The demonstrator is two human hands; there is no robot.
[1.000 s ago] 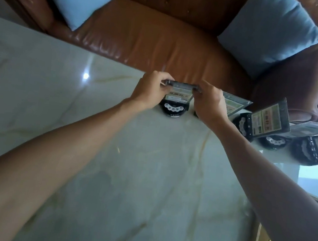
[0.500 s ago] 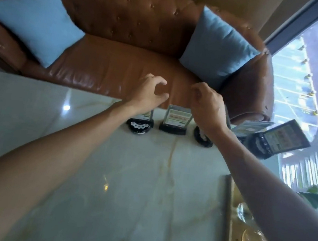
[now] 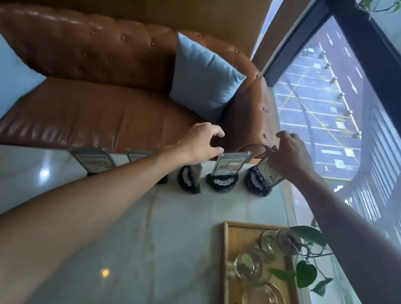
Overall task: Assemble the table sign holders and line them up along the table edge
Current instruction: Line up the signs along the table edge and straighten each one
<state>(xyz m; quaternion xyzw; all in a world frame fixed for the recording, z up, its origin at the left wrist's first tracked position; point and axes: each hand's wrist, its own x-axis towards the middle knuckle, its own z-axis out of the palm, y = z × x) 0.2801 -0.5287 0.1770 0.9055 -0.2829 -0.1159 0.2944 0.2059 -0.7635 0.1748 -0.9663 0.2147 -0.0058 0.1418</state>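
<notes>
I'm pinching the end sign holder [image 3: 263, 176] with my right hand [image 3: 289, 156], squaring it into the row at the counter [image 3: 157, 235] edge by the sofa [image 3: 85, 106]. My left hand [image 3: 202, 143] is hovering spread and empty above the next holder [image 3: 225, 171], ready to steady it.

Sign holders [image 3: 223, 174] along table [image 3: 131, 244] edge

Probably café: sofa [image 3: 93, 102], table signs [image 3: 228, 165]

The single head-worn camera is looking forward and steeply down over the worktop [image 3: 156, 248], close above both forearms, facing the sofa [image 3: 92, 112] across mid-frame and the window [image 3: 328, 105] at right.
</notes>
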